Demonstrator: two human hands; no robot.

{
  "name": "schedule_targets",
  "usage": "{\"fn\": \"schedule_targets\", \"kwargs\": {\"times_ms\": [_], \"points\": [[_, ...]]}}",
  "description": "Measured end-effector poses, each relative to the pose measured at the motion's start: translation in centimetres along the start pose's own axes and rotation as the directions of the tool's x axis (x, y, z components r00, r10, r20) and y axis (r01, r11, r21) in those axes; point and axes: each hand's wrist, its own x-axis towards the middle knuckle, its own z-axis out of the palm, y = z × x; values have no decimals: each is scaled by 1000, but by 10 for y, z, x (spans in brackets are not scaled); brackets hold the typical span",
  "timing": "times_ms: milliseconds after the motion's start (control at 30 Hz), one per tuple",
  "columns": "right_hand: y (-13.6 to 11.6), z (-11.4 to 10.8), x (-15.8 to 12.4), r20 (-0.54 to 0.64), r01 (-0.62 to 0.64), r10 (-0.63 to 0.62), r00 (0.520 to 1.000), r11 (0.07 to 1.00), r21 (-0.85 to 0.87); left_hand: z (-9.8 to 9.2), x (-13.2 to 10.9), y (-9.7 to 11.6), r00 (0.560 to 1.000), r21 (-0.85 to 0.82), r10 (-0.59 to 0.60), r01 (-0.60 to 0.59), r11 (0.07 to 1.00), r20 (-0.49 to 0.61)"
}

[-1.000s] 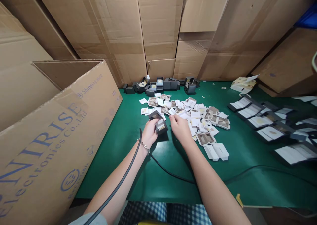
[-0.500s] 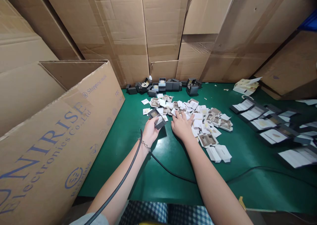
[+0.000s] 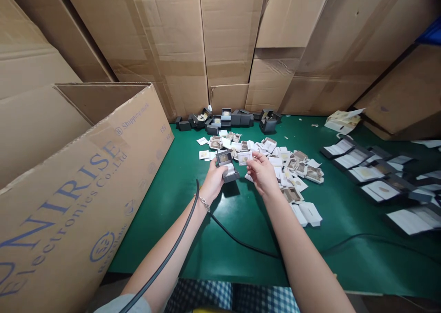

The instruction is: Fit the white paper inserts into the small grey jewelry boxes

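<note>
My left hand (image 3: 212, 182) holds a small dark grey hinged box (image 3: 228, 166) with its lid up, just above the green table (image 3: 241, 221). My right hand (image 3: 263, 173) pinches a small white card insert (image 3: 245, 157) right beside the box. Behind and to the right of both hands lies a heap of several white and tan card inserts (image 3: 285, 163). More small dark boxes (image 3: 227, 118) stand in a row at the far edge against the cardboard.
A large open cardboard carton (image 3: 79, 175) marked in blue fills the left. Flattened cartons wall the back. Dark flat trays with white cards (image 3: 372, 175) spread at the right. A black cable (image 3: 248, 245) runs across the table from my left arm.
My right hand lay flat on the heap half a second ago; now it has lifted with a white insert. The left hand has raised the box slightly and shifted it right.
</note>
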Motion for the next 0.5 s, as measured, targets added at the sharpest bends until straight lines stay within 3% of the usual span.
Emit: {"fn": "schedule_targets", "kwargs": {"times_ms": [100, 333, 500], "points": [[-1, 3, -2, 64, -116, 110, 992, 988, 98, 0, -1, 0, 1000, 7, -2, 2, 1000, 4], [0, 4, -7, 101, -89, 80, 992, 992, 93, 1, -2, 0, 1000, 3, -3, 3, 1000, 6], [8, 4, -6, 134, 109, -84, 987, 976, -190, 2, -2, 0, 1000, -15, 15, -15, 1000, 3]]}}
